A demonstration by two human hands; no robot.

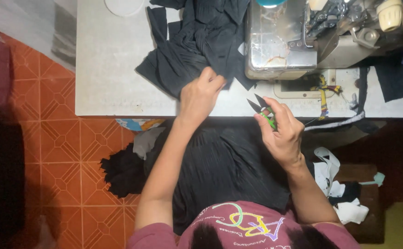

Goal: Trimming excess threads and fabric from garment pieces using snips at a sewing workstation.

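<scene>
Overhead, a pale grey surface (109, 69) spans the top of the view above an orange tiled floor (63, 152). At its right end stands a metal sewing machine (280, 41), worn and shiny on its flat side. Just left of the machine a heap of black fabric (197, 41) lies bunched on the surface, and more dark cloth (224, 166) drapes over the person's lap below the edge. The left hand (201, 94) rests curled on the near corner of the black fabric, fingers pressed down on it. The right hand (280, 131) hovers beside the surface edge, closed around small green-handled thread snips (262, 109), their dark blades pointing up toward the machine.
</scene>
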